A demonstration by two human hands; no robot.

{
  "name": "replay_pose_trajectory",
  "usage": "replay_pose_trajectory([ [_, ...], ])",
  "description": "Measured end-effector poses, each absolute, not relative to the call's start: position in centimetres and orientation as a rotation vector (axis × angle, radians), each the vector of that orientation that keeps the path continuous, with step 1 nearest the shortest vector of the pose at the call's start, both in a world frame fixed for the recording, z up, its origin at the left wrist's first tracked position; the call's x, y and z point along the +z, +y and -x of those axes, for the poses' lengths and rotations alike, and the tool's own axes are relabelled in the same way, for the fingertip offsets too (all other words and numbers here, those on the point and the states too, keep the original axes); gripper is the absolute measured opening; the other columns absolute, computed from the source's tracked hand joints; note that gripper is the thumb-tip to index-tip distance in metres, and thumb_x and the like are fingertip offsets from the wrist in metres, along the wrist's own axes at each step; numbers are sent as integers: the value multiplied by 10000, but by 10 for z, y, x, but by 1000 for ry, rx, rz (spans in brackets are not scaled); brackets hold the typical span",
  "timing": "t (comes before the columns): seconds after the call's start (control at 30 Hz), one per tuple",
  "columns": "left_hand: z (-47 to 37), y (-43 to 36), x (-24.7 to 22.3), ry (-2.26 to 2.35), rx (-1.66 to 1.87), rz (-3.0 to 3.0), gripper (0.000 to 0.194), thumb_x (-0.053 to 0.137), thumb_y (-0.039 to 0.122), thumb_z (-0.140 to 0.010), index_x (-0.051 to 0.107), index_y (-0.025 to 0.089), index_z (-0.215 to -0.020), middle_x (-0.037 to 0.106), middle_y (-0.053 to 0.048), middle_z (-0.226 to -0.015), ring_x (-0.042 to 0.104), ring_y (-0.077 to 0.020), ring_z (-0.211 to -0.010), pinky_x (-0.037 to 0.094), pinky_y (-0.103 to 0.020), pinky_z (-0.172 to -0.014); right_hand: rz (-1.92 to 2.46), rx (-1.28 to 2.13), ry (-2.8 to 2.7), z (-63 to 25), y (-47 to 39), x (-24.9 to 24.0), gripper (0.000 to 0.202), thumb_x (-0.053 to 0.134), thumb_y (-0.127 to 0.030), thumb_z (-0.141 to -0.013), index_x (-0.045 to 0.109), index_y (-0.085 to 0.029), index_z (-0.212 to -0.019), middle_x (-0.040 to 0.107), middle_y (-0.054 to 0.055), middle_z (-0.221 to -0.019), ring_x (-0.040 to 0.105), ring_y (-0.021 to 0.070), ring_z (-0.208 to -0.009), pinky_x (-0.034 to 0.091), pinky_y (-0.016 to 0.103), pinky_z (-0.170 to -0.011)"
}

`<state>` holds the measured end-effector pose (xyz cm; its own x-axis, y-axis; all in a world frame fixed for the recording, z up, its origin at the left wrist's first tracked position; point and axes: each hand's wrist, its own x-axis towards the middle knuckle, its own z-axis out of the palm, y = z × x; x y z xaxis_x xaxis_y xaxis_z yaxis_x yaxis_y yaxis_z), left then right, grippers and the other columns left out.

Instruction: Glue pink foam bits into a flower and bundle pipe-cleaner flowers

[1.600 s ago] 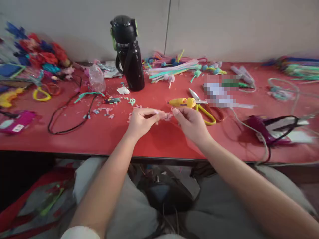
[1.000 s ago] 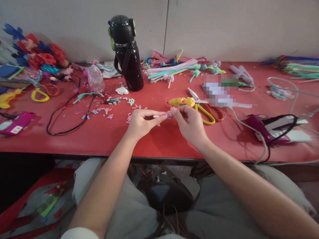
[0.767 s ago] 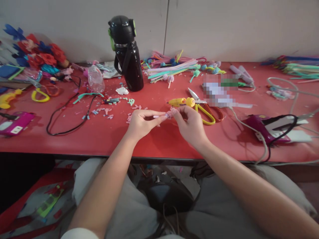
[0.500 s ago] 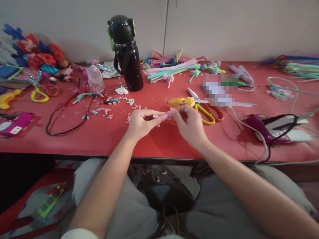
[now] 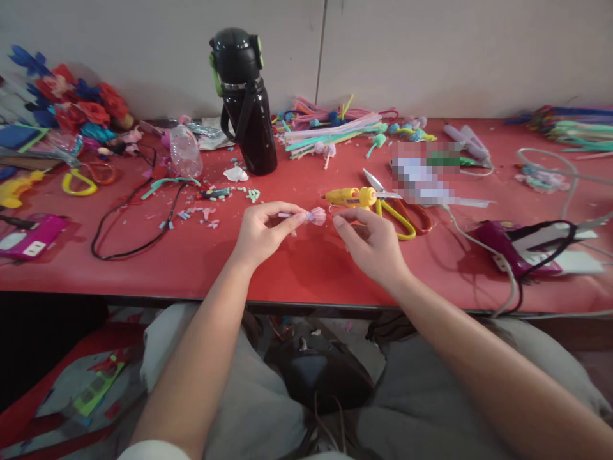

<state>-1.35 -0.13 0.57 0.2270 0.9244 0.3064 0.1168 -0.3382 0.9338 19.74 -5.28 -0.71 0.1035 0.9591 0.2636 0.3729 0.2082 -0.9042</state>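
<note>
A small pink and lilac pipe-cleaner flower (image 5: 316,216) points to the right from the fingertips of my left hand (image 5: 265,233). Thumb and forefinger of that hand pinch its thin lilac stem. My right hand (image 5: 373,243) is just to the right of the flower, apart from it, with its thumb and forefinger brought together; whether anything small is between them I cannot make out. Behind my right hand lies a yellow glue gun (image 5: 352,197), its nozzle to the left. Scissors (image 5: 400,220) with yellow and orange handles lie beside the glue gun.
A black water bottle (image 5: 249,121) stands behind my left hand, near a clear plastic bottle (image 5: 186,152). Bundled pipe cleaners (image 5: 330,135) lie at the back. Cut pieces (image 5: 205,214) are scattered at left. A purple power strip (image 5: 502,249) with cables sits at right.
My hands have moved apart. The right hand has drawn off the pink flower to the right, while my left hand has shifted slightly left with it, leaving the flower in plain view.
</note>
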Motion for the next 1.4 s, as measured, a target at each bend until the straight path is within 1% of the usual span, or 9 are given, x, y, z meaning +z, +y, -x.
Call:
replay_pose_trajectory([
  [0.2, 20, 6, 1, 984, 1117, -1575, 177, 849, 348, -804, 770, 200, -861, 754, -44, -740, 607, -115, -538, 432, -231, -451, 1321, 770, -1470, -195, -54, -18, 230, 659, -431, -904, 722, -212, -940, 760, 57, -893, 664, 194, -732, 533, 373, -689],
  [0.33, 23, 12, 0, 907, 1111, -1373, 188, 855, 301, -750, 723, 212, -850, 635, 7, -623, 498, -93, -479, 352, -237, -426, 1308, 804, -1447, -193, -55, -22, 210, 653, -414, -891, 712, -213, -894, 751, 54, -846, 674, 204, -741, 544, 380, -694],
  [0.47, 25, 15, 3, 777, 1110, -1234, 252, 851, 212, -640, 680, 216, -825, 574, 30, -630, 497, -95, -513, 345, -237, -458, 1309, 819, -1438, -194, -54, -23, 196, 647, -408, -888, 696, -221, -859, 727, 38, -797, 648, 188, -696, 525, 367, -658],
  [0.63, 26, 15, 5, 746, 1093, -1158, 283, 861, 159, -608, 688, 210, -826, 590, 29, -660, 492, -78, -520, 356, -220, -481, 1270, 837, -1442, -193, -54, -23, 169, 655, -388, -876, 677, -223, -843, 736, 49, -840, 679, 201, -756, 551, 379, -705],
  [0.77, 25, 15, 3, 764, 1089, -1188, 235, 879, 194, -638, 723, 217, -813, 596, 25, -640, 496, -82, -511, 367, -220, -465, 1293, 830, -1425, -192, -55, -23, 152, 662, -378, -869, 679, -227, -859, 726, 46, -827, 672, 197, -741, 556, 376, -687],
  [0.93, 22, 13, 0, 988, 1051, -1360, 160, 862, 290, -748, 816, 232, -890, 640, 0, -595, 495, -98, -456, 280, -222, -360, 1272, 796, -1337, -192, -56, -22, 213, 704, -388, -844, 716, -215, -969, 744, 54, -887, 708, 210, -803, 601, 395, -736],
  [1.07, 18, 7, 2, 1066, 1067, -1525, 84, 816, 255, -804, 840, 218, -875, 723, -34, -656, 566, -108, -486, 368, -226, -395, 1254, 820, -1303, -191, -56, -22, 308, 751, -402, -824, 736, -207, -1061, 769, 67, -944, 739, 221, -852, 633, 416, -790],
  [1.23, 15, 4, 4, 1057, 1051, -1687, 92, 780, 235, -821, 842, 195, -875, 779, -53, -737, 639, -117, -544, 511, -242, -513, 1225, 865, -1311, -191, -56, -22, 294, 778, -435, -830, 747, -209, -1015, 785, 70, -938, 747, 220, -839, 643, 424, -807],
  [1.4, 11, 3, 1, 1059, 1060, -1733, 119, 758, 249, -814, 843, 186, -869, 800, -67, -774, 670, -133, -596, 507, -233, -511, 1233, 860, -1332, -190, -56, -20, 272, 786, -483, -840, 728, -224, -897, 791, 68, -895, 748, 215, -787, 632, 402, -755],
])
